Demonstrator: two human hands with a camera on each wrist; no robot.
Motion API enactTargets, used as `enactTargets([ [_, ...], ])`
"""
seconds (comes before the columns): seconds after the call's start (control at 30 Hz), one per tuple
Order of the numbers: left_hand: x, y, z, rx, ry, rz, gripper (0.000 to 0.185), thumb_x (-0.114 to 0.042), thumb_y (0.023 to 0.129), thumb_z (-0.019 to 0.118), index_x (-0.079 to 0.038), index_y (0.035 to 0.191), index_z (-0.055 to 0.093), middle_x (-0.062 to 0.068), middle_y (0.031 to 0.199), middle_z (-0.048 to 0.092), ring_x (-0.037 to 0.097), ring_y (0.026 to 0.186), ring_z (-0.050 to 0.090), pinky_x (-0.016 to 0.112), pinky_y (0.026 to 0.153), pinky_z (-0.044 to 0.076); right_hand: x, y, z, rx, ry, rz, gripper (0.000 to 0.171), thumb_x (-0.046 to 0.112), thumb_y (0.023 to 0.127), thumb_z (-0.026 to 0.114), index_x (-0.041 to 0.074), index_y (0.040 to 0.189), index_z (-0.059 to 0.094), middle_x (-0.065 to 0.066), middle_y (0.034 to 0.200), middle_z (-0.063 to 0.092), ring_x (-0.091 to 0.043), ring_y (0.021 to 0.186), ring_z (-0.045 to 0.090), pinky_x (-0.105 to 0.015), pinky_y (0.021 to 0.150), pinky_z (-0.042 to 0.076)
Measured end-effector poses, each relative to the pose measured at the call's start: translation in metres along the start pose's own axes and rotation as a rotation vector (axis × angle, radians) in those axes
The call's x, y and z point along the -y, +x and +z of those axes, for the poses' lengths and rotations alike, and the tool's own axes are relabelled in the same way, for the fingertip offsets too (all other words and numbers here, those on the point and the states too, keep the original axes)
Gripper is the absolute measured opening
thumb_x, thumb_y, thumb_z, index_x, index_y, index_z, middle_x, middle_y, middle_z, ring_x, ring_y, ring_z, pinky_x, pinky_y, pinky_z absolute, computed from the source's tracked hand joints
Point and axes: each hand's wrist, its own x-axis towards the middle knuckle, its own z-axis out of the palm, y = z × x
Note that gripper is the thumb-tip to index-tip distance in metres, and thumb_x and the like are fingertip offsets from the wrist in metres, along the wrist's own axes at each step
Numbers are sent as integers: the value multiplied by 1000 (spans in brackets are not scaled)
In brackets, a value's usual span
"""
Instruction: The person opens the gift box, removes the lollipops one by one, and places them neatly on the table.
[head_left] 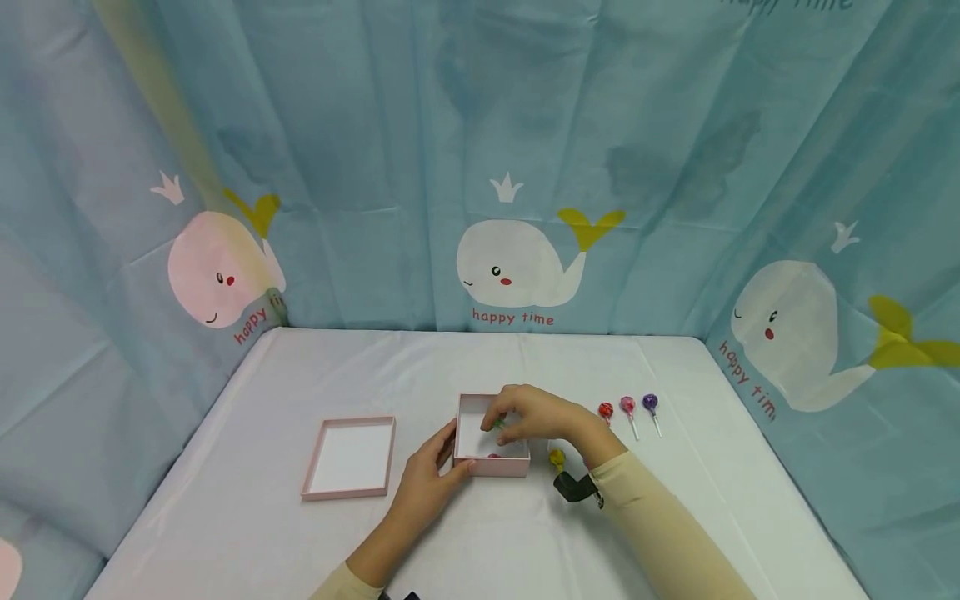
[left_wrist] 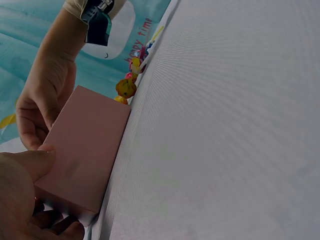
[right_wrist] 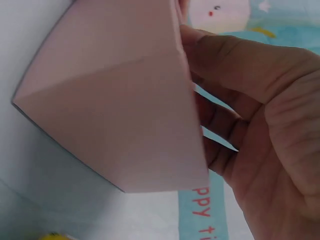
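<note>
A pink open-topped box (head_left: 491, 467) with a white inside sits on the white table. My left hand (head_left: 429, 477) grips its left side, thumb at the front corner; the left wrist view shows that thumb on the box's pink wall (left_wrist: 82, 150). My right hand (head_left: 534, 414) reaches over the right rim, its curled fingers and thumb around a small green lollipop (head_left: 498, 423) inside. The fingertip contact is partly hidden. A pinkish-red candy (head_left: 494, 456) lies by the inner front wall. In the right wrist view, the right hand (right_wrist: 280, 100) reaches past the box wall (right_wrist: 115, 125).
A shallow pink lid (head_left: 348, 458), white inside, lies left of the box. Right of the box are a yellow lollipop (head_left: 557, 459), a red one (head_left: 606, 410), a pink one (head_left: 627, 405) and a purple one (head_left: 651, 403). A blue whale-print curtain (head_left: 375, 275) surrounds the table.
</note>
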Motion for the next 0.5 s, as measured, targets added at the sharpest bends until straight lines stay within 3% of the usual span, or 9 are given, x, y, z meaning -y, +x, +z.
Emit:
enactTargets([
  [0.33,0,1,0,12,-19,14,81,-25,90,81,-4,156,40,14,159,44,26,143,47,29,113,46,-3,8,13,68,-59,-42,25,17,85,86,19,109,79,18,110,69,-7,109,60,-34,101,57],
  [0.5,0,1,0,9,-23,13,82,-28,90,81,-4,156,40,13,159,44,26,143,47,29,113,45,-4,11,16,100,-98,-33,25,17,85,85,21,109,79,19,109,69,-7,109,60,-30,100,56],
])
